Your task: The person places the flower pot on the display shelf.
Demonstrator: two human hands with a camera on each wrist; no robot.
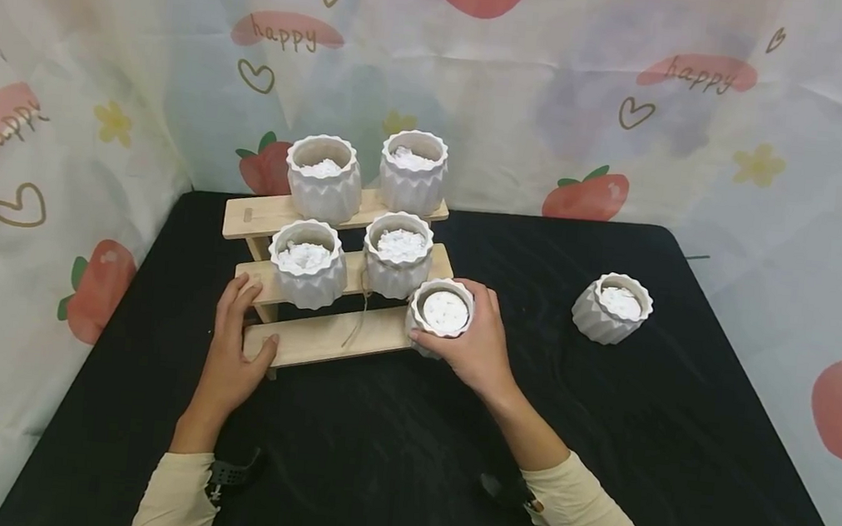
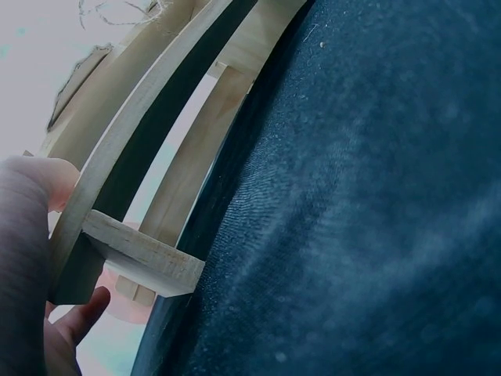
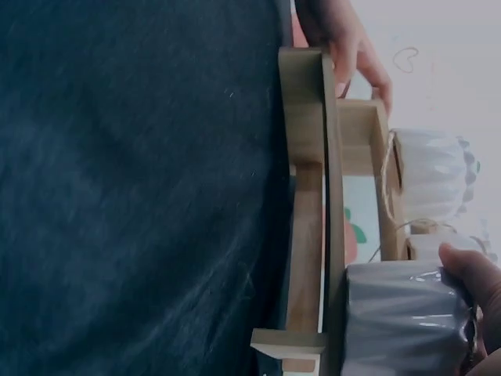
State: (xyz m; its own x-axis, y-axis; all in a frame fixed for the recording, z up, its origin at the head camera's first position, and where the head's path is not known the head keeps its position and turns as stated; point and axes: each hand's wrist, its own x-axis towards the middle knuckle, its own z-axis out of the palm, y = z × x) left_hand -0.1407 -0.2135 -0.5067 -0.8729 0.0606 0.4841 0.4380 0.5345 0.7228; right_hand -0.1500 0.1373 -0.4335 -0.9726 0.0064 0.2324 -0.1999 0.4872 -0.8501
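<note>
A three-step wooden stand (image 1: 331, 340) is on the black table. My right hand (image 1: 480, 345) grips a white ribbed pot (image 1: 415, 329) at the right end of the lowest step; in the right wrist view this pot (image 3: 407, 317) is against the plank. My left hand (image 1: 231, 355) holds the left end of the lowest step, thumb on top, as the left wrist view shows on the plank (image 2: 117, 149). Two white pots (image 1: 310, 274) stand on the middle step, and two more pots (image 1: 325, 192) on the top step. White material shows inside each.
Another white pot (image 1: 609, 313) stands apart on the black tablecloth (image 1: 678, 419), right of the stand. A piece of twine (image 1: 362, 316) hangs from the middle step over the lowest one. A printed cloth backdrop (image 1: 503, 95) rises behind and beside the table.
</note>
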